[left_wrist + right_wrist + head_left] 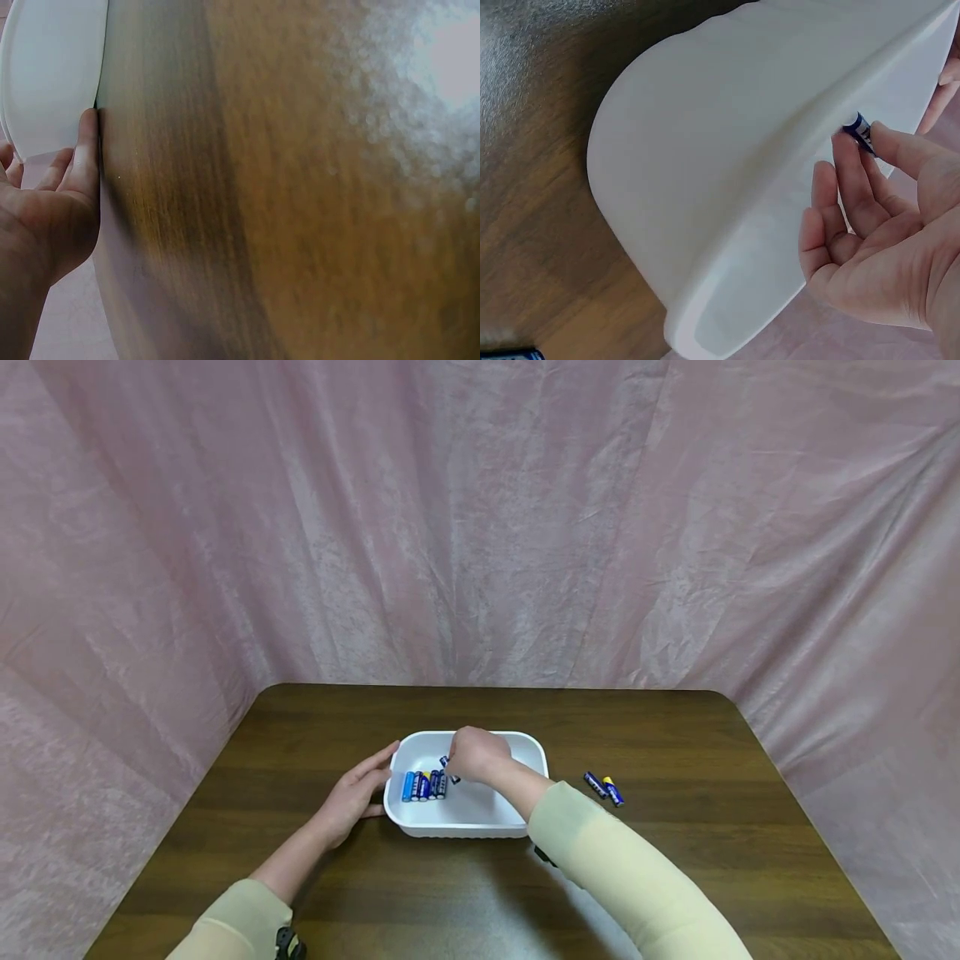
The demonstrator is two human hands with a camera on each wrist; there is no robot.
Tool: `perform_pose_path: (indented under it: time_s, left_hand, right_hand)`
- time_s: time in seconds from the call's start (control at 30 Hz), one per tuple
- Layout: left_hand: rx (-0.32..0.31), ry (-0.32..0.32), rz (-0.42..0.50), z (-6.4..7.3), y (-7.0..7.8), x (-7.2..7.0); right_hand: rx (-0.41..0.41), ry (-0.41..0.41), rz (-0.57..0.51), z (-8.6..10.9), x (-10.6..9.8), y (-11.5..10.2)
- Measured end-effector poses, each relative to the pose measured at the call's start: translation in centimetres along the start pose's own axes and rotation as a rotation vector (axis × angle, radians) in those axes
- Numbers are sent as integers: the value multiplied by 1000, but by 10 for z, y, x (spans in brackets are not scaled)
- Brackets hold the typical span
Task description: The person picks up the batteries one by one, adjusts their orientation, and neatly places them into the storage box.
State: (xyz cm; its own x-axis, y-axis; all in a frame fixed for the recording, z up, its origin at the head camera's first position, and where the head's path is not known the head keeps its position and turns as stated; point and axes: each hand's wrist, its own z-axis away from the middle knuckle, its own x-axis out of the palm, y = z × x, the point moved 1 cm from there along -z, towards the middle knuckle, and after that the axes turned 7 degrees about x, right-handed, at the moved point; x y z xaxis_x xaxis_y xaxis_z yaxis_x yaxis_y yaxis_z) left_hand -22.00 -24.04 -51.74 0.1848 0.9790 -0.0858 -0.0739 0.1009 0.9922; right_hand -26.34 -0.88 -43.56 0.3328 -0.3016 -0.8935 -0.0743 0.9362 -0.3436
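Observation:
A white plastic basin [480, 817] stands on the table, with a row of several batteries [424, 786] in blue tones side by side in its left part. My left hand [351, 800] rests against the basin's left end, its fingers fairly straight along the wall; in the left wrist view the fingertips touch the white side. Over the inside of the basin, my right hand [477, 754] pinches a dark blue battery [861, 132] between thumb and fingers, the other fingers loosely curled. Just right of the row, the right hand partly hides dark blue battery parts [454, 779] in the head view.
To the right of the basin, a dark blue battery [596, 785] and a blue one with a yellow end [612, 792] lie on the brown wooden table [675, 860]. A pink curtain [480, 527] hangs behind the table and along both sides.

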Motion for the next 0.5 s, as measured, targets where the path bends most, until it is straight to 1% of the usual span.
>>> perform_pose_path:
  time_s: [0.17,0.37,0.5]
  left_hand:
    - [5,-3,6,0,1,1]
    - [-6,-3,-2,1,1,0]
    - [-2,-6,3,0,1,0]
  right_hand:
    - [27,-18,14,-4,6,3]
    - [110,-40,6,-9,12,6]
    - [133,-62,-13,-8,13,6]
